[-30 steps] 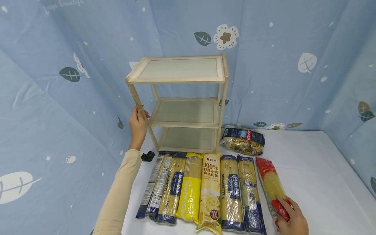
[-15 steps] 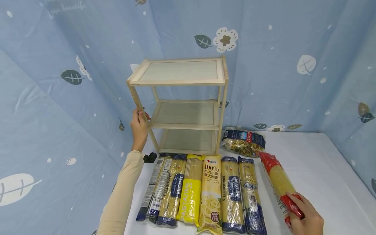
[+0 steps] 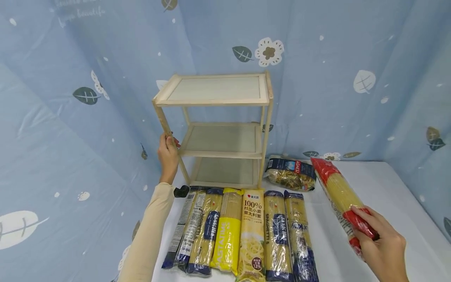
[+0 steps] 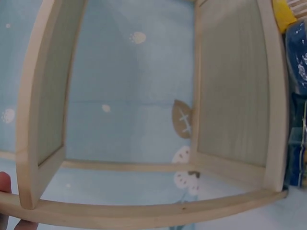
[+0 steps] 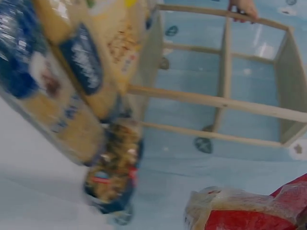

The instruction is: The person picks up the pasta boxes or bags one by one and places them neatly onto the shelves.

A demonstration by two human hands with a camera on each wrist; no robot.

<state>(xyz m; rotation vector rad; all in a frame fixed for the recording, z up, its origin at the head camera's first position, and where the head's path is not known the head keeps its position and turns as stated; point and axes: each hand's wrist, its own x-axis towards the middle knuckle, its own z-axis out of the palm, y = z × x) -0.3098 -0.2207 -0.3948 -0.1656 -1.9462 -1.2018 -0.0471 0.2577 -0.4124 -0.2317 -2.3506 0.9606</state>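
Observation:
A three-tier light-wood shelf rack (image 3: 211, 103) stands against the curtain. My left hand (image 3: 168, 158) grips its left front post, partway up, near the middle tier. Only fingertips of that hand show along the post (image 4: 120, 215) in the left wrist view. On the right, my right hand (image 3: 384, 244) holds a red-and-clear packet of spaghetti (image 3: 338, 192) by its near end. This packet slants with its far end up and to the left, overlapping the table in the head view. Part of the same packet (image 5: 249, 215) shows at the bottom right of the right wrist view.
Several long pasta packets lie side by side before the rack, among them a yellow one (image 3: 226, 239), a cream one (image 3: 252, 231) and a blue-ended one (image 3: 278, 235). A shorter AGNESI pasta bag (image 3: 291, 174) lies right of the rack. Patterned blue curtain (image 3: 334, 98) surrounds the white table.
My right hand has lifted the red spaghetti packet from beside the row and carried it right and up. The left hand keeps its grip on the rack post.

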